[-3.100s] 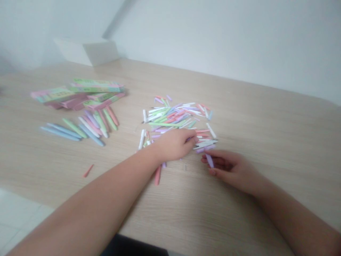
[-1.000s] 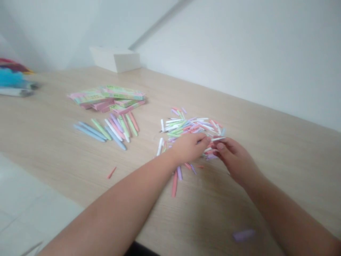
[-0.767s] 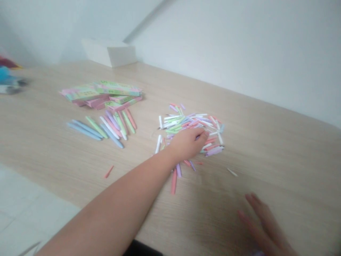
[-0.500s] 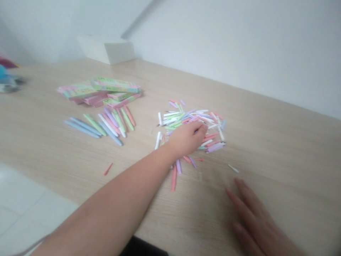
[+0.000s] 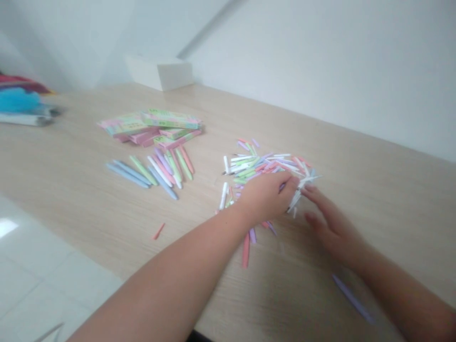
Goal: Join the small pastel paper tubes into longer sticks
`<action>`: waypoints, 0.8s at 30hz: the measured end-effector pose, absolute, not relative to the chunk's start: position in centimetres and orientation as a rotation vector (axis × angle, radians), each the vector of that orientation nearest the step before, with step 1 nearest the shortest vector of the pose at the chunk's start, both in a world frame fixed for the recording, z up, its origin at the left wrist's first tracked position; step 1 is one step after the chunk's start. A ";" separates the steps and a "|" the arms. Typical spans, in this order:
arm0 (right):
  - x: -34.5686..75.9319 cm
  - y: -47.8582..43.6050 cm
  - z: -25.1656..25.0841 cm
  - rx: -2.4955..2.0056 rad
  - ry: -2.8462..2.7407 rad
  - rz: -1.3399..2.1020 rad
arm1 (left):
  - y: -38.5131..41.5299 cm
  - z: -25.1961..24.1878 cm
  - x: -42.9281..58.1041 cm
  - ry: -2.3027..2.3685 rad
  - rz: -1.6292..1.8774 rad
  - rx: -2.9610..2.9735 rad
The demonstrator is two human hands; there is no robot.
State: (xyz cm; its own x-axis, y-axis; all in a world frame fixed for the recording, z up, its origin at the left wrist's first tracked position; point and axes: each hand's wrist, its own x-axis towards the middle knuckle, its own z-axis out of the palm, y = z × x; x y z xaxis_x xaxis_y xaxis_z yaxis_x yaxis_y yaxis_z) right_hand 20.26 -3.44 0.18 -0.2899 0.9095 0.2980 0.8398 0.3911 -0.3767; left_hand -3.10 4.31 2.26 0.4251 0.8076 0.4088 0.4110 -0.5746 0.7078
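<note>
While the left hand [image 5: 267, 198] curls narrowly into the edge of a heap of pastel pen barrels [image 5: 265, 166] on a wooden desk [image 5: 399, 213], what it holds is hidden. The right hand [image 5: 333, 228] rests half open just beside it, holding nothing visible. 1 pink barrel [image 5: 245, 250] lies below the left wrist, and 1 lilac pen [image 5: 351, 297] lies beside the right forearm. Farther left lie a fan of pastel pens [image 5: 153, 173] and a stack of flat printed boxes [image 5: 151, 127].
</note>
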 end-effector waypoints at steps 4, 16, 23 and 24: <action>26.0 -14.6 -0.9 -1.743 -2.394 0.226 | 4.2 2.4 -3.1 1.043 1.011 2.145; 23.9 -11.0 -2.6 -1.668 -2.180 0.152 | 4.4 2.1 -3.3 1.027 1.076 2.115; 22.1 -4.9 -2.7 -1.623 -1.801 0.657 | 4.7 1.9 -3.6 1.067 1.080 2.128; 22.0 -4.7 -2.7 -1.601 -1.733 0.744 | 4.8 1.9 -3.6 1.064 1.083 2.135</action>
State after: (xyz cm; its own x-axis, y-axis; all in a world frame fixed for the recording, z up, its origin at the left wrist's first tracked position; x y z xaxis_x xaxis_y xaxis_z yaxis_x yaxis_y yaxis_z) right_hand 22.01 -4.71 -2.72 -0.0373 0.9956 0.0864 0.6233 0.0908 -0.7767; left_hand -3.59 4.79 1.86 0.3727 0.8241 0.4265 0.4120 -0.5588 0.7197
